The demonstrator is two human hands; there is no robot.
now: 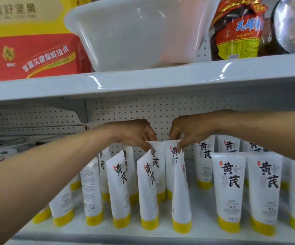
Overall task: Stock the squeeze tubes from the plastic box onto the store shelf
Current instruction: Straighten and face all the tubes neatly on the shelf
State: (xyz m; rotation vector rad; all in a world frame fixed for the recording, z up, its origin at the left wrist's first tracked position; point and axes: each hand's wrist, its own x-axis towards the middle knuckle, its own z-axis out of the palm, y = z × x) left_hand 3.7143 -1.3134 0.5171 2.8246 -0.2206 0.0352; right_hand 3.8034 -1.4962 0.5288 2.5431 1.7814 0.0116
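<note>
The store shelf (203,204) filled the lower half of the view, a white deck backed by a perforated back panel (143,110). Above it ran the upper shelf (143,84), glossy and pale. On that upper shelf sat the plastic box (134,32), translucent white and wide-rimmed; nothing could be made out inside it through its wall. To its left stood a red carton (28,55) with a yellow carton (19,15) on top of it. To the right of the box stood a red and yellow bag (236,29).

On the store shelf stood the squeeze tubes (229,188), white with black characters and yellow caps. They rested cap-down in several rows. Those on the right stood straight, while those on the left leaned at varied angles.

Both bare forearms reached in over the front rows toward the middle of the shelf. The left hand (134,133) pinched the flat top edge of one back-row tube (160,174). The right hand (187,131) pinched the top edge of the neighbouring tube (171,165). These two tubes stood upright, side by side and close together, behind the leaning front tubes. The fingertips of the two hands were near each other but apart.
</note>
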